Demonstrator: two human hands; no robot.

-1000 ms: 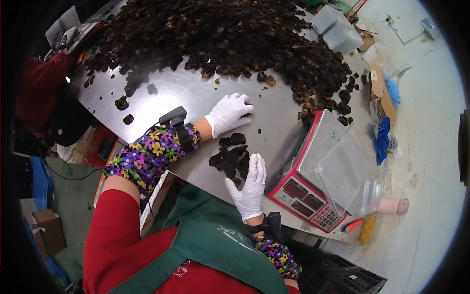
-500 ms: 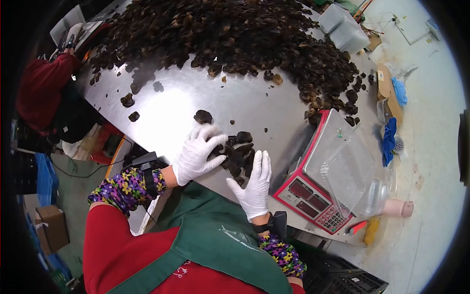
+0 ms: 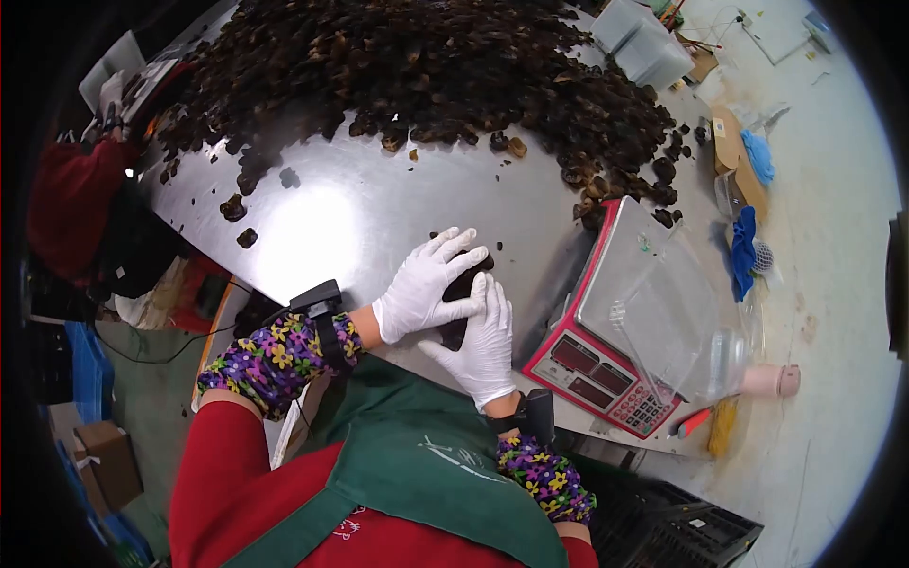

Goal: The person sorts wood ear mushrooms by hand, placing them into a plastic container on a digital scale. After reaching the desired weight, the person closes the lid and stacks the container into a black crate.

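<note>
My left hand (image 3: pixel 428 287), in a white glove, curves over a small pile of dark brown dried pieces (image 3: pixel 461 284) that look like mushrooms or wood ear fungus. From the near right my right hand (image 3: pixel 485 350), also gloved, presses against the same pieces, its fingertips meeting the left thumb. Between them the two hands enclose the pile, and most of it is hidden beneath the gloves. It rests on the metal table (image 3: pixel 379 208), left of a red and white digital scale (image 3: pixel 606 350). A clear plastic tray (image 3: pixel 653 312) lies tilted on the scale.
A large heap of the same dark pieces (image 3: pixel 417 76) covers the table's far side. Clear plastic boxes (image 3: pixel 642 47) stand at the back right. An orange-handled tool (image 3: pixel 694 422) lies by the scale. At far left is another person's red sleeve (image 3: pixel 76 189).
Both hands have closed in on the small pile, the left moving right over it and the right shifting slightly left. More of the pieces are now covered. The whole view has shifted slightly.
</note>
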